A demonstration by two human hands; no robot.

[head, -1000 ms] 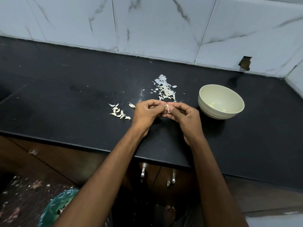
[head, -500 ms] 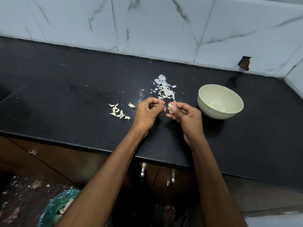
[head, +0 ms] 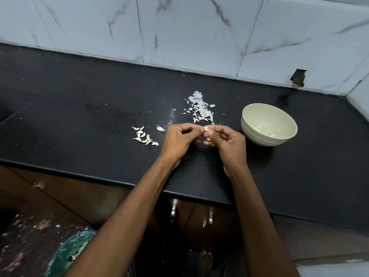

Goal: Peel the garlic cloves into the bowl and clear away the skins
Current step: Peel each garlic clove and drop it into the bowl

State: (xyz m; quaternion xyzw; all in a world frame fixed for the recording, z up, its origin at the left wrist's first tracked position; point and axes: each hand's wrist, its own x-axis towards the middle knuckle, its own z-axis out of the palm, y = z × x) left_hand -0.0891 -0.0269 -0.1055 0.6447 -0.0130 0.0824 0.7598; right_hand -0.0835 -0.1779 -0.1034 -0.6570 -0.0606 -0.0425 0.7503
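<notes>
My right hand (head: 227, 140) pinches a small pale garlic clove (head: 206, 128) between thumb and fingers. My left hand (head: 179, 139) is curled beside it, its fingertips touching the clove. Both hover just above the black counter (head: 79, 120). A heap of papery white skins (head: 200, 108) lies right behind my hands. Several unpeeled cloves (head: 144, 136) lie to the left of my left hand. The cream bowl (head: 268, 124) stands to the right and holds a few peeled cloves.
White marble-look tiles back the counter, with a hole in the tile (head: 298, 77) at the far right. Below the counter edge are cabinet handles (head: 173, 210). A bin with a green bag (head: 67, 254) stands on the floor at lower left.
My hands first drew slightly apart around the clove, then came together again. The clove now shows more clearly between my fingertips. Bowl, skins and loose cloves have not moved.
</notes>
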